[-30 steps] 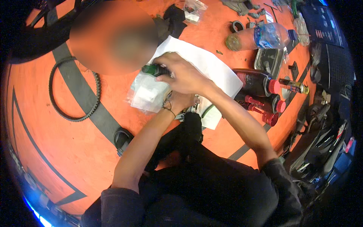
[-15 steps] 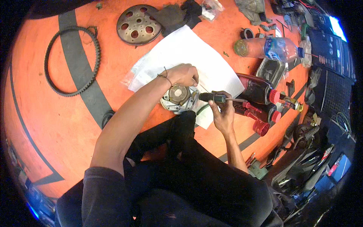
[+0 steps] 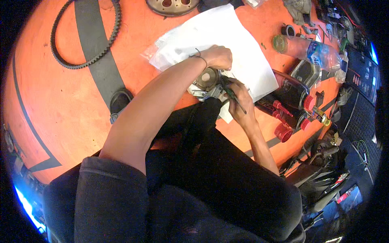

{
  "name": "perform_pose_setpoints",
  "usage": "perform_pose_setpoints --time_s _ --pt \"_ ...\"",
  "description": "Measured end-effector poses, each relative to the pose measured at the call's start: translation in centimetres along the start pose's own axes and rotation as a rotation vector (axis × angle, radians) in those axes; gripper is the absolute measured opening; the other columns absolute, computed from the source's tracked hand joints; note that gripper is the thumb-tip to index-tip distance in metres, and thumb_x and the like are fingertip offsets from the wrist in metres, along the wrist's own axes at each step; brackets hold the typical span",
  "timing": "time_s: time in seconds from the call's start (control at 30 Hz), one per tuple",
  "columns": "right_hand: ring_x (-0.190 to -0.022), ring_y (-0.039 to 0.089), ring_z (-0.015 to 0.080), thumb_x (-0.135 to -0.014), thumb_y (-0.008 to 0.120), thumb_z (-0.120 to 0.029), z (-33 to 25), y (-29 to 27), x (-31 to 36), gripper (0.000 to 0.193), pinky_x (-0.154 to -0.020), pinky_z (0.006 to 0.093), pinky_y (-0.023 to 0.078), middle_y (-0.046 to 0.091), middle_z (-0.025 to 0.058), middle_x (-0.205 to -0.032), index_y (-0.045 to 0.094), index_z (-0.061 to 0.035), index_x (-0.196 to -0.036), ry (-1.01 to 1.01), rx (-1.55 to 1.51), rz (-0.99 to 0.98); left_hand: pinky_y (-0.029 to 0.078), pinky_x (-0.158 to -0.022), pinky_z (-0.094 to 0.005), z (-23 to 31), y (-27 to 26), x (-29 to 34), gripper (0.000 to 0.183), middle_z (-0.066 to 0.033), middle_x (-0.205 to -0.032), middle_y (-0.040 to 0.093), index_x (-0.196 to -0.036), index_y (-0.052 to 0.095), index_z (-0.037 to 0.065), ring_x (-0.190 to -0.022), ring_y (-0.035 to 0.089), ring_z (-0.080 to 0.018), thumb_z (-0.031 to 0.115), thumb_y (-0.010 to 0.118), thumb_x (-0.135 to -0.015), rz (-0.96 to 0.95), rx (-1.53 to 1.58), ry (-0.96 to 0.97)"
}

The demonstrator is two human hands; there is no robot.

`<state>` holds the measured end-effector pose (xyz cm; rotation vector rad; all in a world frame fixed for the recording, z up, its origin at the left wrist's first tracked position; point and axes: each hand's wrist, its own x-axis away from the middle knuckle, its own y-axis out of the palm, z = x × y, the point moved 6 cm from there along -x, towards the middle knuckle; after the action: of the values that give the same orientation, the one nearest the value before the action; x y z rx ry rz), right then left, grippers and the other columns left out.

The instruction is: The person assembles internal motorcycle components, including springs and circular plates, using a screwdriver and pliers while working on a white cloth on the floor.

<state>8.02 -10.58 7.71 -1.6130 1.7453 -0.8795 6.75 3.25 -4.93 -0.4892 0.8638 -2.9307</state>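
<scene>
A round metal clutch assembly [image 3: 207, 78], with a disc in its middle, sits at the near edge of white paper sheets [image 3: 247, 52]. My left hand [image 3: 219, 57] is curled into a fist over its far side; whatever the fingers may hold is hidden. On the right, my right hand [image 3: 242, 101] is closed around a screwdriver [image 3: 229, 90] with a dark, partly green handle. The handle end is at the clutch assembly's right side, and the thin shank points back toward me. Whether the handle touches the metal I cannot tell.
Right of the paper lie dark bottles with red caps [image 3: 309, 103], a clear plastic bottle [image 3: 320, 56] and a tray [image 3: 306, 73]. A toothed drive belt [image 3: 117, 24] lies far left, near a perforated metal bell [image 3: 172, 8]. My shoe [image 3: 120, 101] rests on the orange floor.
The screwdriver has swung from lying crosswise, apart from the clutch assembly, to slanting with its handle at it. My left hand stays over the assembly. The whole view has shifted.
</scene>
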Motion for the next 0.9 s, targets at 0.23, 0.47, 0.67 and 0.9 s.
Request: perform_pose_setpoints --time_s 0.23,0.47,0.67,0.9 --pt "-0.106 0.066 0.0355 -0.087 0.069 -0.001 -0.2 -4.1 -2.0 0.039 -0.091 0.0404 0.053 0.065 0.0224 -0.121 0.055 0.0016 -0.124 0.033 -0.013 0.131 0.054 -0.084 -0.0463 -0.4 0.2 0.4 0.025 -0.0188 -0.1 0.073 -0.088 0.077 0.006 -0.096 0.071 -0.0349 0.022 0.06 -0.079 0.046 -0.061 0.026" --pt "-0.105 0.067 0.0326 -0.088 0.069 -0.008 -2.5 -4.1 -1.3 0.032 -0.088 0.0389 0.054 0.066 0.0227 -0.118 0.056 0.0013 -0.117 0.068 0.102 0.107 0.055 -0.076 -0.0472 -0.9 1.0 -0.3 0.021 -0.0148 -0.083 0.072 -0.077 0.077 0.01 -0.083 0.07 -0.0353 0.026 0.063 -0.075 0.137 -0.072 0.013" --pt "-0.105 0.065 0.0379 -0.083 0.069 0.002 -0.6 -3.1 -0.9 0.042 -0.09 0.0418 0.053 0.065 0.0231 -0.119 0.055 -0.0007 -0.123 0.115 0.007 0.069 0.057 -0.073 -0.0467 -0.4 0.2 0.3 0.016 -0.0155 -0.082 0.072 -0.073 0.076 0.01 -0.081 0.071 -0.0339 0.022 0.065 -0.073 0.174 -0.102 0.008" --pt "-0.102 0.061 0.0422 -0.085 0.068 -0.003 1.3 -0.5 -0.1 0.036 -0.09 0.044 0.049 0.061 0.0247 -0.121 0.055 0.0012 -0.119 0.0 0.09 0.031 0.055 -0.078 -0.0467 0.4 -0.4 -0.4 0.023 -0.0212 -0.086 0.072 -0.077 0.076 0.006 -0.083 0.07 -0.038 0.024 0.062 -0.072 0.162 0.013 -0.048"
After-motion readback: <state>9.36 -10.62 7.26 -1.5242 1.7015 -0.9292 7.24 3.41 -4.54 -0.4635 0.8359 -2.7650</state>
